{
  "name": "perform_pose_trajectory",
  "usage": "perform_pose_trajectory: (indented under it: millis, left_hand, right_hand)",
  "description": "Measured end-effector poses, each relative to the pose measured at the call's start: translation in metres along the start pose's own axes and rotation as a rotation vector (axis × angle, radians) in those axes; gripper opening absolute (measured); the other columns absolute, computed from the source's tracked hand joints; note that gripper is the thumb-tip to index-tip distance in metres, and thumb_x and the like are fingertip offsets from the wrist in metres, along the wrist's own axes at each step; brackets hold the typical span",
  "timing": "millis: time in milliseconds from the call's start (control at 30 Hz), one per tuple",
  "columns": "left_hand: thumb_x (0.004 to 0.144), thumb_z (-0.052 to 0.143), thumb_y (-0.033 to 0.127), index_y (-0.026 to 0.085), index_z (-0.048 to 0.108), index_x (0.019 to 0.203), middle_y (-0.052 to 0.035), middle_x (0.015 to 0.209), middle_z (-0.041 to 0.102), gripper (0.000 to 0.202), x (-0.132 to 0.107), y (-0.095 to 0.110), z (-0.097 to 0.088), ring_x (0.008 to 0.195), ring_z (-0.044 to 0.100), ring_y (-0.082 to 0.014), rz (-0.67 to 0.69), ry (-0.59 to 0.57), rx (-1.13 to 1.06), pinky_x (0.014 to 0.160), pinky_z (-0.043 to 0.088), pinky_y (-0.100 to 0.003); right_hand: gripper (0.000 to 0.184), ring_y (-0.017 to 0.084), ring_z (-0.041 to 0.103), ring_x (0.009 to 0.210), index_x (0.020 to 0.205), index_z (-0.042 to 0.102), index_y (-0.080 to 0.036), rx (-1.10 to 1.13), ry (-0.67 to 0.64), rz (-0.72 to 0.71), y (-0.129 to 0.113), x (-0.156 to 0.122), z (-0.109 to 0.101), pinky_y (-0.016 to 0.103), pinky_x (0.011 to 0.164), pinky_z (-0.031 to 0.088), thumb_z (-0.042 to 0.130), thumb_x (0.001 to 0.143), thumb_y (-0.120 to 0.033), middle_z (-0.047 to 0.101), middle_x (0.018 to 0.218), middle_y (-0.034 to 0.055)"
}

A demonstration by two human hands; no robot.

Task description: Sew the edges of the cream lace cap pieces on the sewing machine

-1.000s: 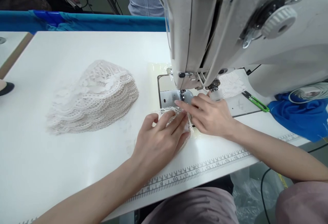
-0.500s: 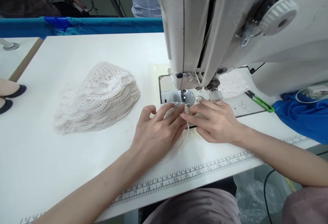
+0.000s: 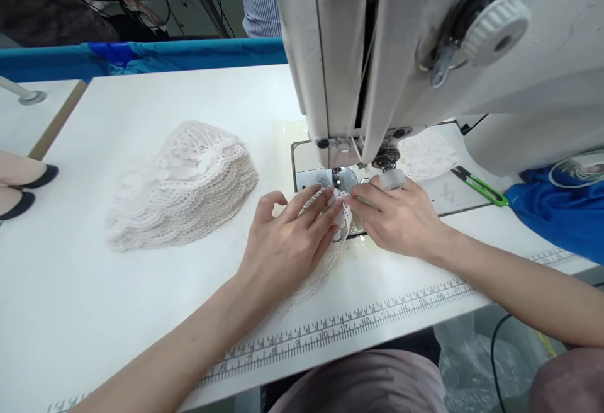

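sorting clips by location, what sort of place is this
Probably a sewing workshop: a large sewing machine, a stack of lace pieces and a ruler scale along the white table.

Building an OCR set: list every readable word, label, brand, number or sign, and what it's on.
"7", "8", "9", "10", "11", "12": ruler scale on the table.
Its higher numbers and second row: too small or blurred to trust.
Sewing machine: no readable text.

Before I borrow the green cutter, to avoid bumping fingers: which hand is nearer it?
The right hand: it is left of the green cutter, not touching; the left hand is farther left, on lace.
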State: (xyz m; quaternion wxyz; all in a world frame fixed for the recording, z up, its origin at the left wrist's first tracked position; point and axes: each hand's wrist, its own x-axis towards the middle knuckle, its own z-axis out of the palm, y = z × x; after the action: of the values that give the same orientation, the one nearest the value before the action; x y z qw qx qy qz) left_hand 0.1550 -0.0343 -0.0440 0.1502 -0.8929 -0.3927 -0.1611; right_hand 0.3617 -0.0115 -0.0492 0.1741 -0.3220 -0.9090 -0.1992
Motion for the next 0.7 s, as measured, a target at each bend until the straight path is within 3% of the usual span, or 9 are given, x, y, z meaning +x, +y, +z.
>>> perform_pose_trajectory:
  millis: [167,367,533,700]
  left_hand:
    - [0.094,0.052,0.020,0.023,0.062,0.119,-0.0042,0.127,0.065,0.027,-0.0011,0.0042,-0.0037,0.115,0.059,-0.0243,-0.009,-0.004,0.033,0.083,0.036,-0.043]
    - [0.090,0.056,0.017,0.020,0.064,0.117,-0.0034,0.117,0.070,0.028,-0.0046,0.0065,-0.0038,0.105,0.061,-0.0236,0.066,0.061,0.059,0.081,0.039,-0.040]
    - [0.091,0.056,0.017,0.019,0.067,0.112,-0.0007,0.117,0.070,0.024,-0.0046,0.0068,-0.0049,0.103,0.062,-0.0214,0.090,0.047,0.072,0.079,0.038,-0.039]
    - [0.093,0.055,0.018,0.018,0.064,0.117,0.0002,0.117,0.070,0.025,-0.0025,0.0067,-0.0075,0.105,0.061,-0.0208,0.074,0.025,0.074,0.077,0.038,-0.040]
  right_hand:
    - [0.028,0.015,0.053,0.078,0.085,0.070,-0.016,-0.006,0.028,-0.009,-0.0010,-0.0007,-0.0002,0.033,0.065,0.029,0.045,0.088,-0.005,0.071,0.093,0.0021]
    - [0.026,0.016,0.053,0.081,0.087,0.070,-0.017,0.030,0.035,-0.019,-0.0002,-0.0006,-0.0014,0.033,0.068,0.031,0.046,0.088,-0.006,0.071,0.095,0.0016]
    - [0.026,0.015,0.054,0.082,0.085,0.070,-0.017,0.035,0.052,-0.026,0.0002,-0.0014,-0.0030,0.032,0.071,0.033,0.046,0.087,-0.005,0.072,0.098,-0.0012]
    - [0.029,0.016,0.055,0.082,0.105,0.068,-0.016,0.040,0.050,0.000,0.0009,-0.0019,0.0000,0.032,0.069,0.034,0.046,0.089,-0.007,0.072,0.093,0.0008]
